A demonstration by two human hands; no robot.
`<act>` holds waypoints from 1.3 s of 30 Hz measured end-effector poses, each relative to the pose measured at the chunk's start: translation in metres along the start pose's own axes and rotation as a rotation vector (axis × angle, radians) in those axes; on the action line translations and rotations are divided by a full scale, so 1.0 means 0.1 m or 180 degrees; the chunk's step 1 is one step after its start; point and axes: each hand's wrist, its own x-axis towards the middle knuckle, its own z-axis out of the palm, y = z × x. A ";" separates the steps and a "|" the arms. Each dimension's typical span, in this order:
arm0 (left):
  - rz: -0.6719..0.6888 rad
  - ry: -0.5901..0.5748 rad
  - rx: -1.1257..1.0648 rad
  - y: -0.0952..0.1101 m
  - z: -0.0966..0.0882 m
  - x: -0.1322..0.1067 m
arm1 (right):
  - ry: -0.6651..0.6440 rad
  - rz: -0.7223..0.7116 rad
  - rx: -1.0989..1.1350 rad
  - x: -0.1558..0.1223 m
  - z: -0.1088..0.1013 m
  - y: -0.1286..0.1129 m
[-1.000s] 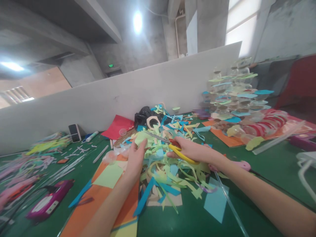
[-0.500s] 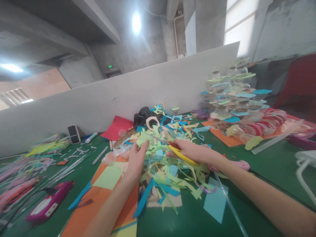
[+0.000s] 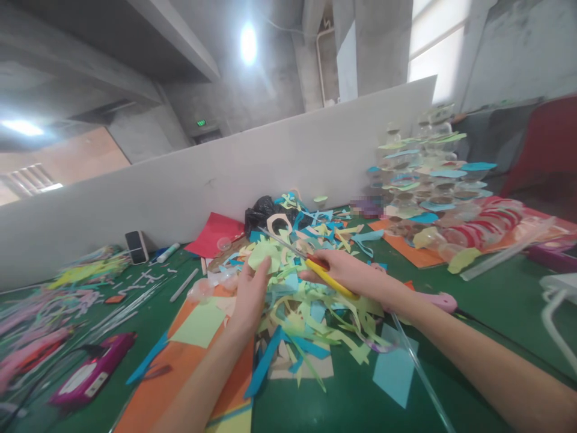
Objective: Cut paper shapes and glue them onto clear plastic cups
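My left hand [image 3: 253, 288] pinches a piece of light green paper [image 3: 261, 254] between thumb and fingers. In my right hand [image 3: 342, 270] is a pair of scissors [image 3: 331, 280] with yellow and red handles. The metal blades point up and left, beside the paper's upper right edge; whether they touch it I cannot tell. Beneath both hands spreads a heap of cut paper strips [image 3: 311, 313] in green, yellow and blue. A square light green sheet [image 3: 198, 323] lies on orange paper [image 3: 180, 373] near my left forearm.
Stacked clear plastic cups with paper discs [image 3: 419, 174] stand at the right. A black plastic bag [image 3: 260, 213] and red paper [image 3: 215, 234] lie behind the heap. To the left are a magenta device [image 3: 92, 370] and a phone [image 3: 136, 247]. A pink glue gun [image 3: 437, 302] lies near my right forearm.
The scissors have shifted slightly up and left, their blades now clearer of the paper. The green paper in my left hand has turned a little and shows a rounder outline.
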 end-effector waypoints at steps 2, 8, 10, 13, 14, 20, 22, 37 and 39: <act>-0.0104 -0.0006 -0.0106 0.00 0.00 0.00 | -0.0127 0.0071 0.0037 -0.03 -0.02 0.03; 0.0062 -0.0049 0.0064 0.01 0.00 0.01 | -0.0448 0.0233 -0.0072 -0.08 -0.01 0.08; 0.0092 -0.0077 0.0058 0.00 0.01 0.02 | -0.0461 0.0172 -0.0060 -0.08 0.00 0.07; 0.0069 -0.0119 -0.0006 -0.01 0.01 0.02 | -0.0387 0.0235 -0.0145 -0.06 0.00 0.04; 0.0045 -0.0111 -0.0010 -0.01 0.02 0.01 | -0.0345 0.0277 -0.0182 -0.06 0.00 0.04; -0.0126 -0.0039 -0.0025 0.03 0.04 -0.01 | -0.0233 0.0288 -0.0172 -0.04 0.01 0.05; -0.0136 0.0010 0.0061 0.03 0.04 -0.01 | -0.0237 0.0264 -0.0194 -0.03 0.02 0.05; -0.0184 -0.0002 0.0257 -0.01 0.02 -0.03 | 0.0563 0.0234 -0.0460 0.01 -0.03 -0.07; -0.0126 -0.0084 0.0293 -0.01 0.02 -0.04 | 0.0620 0.0354 -0.0537 0.02 -0.04 -0.08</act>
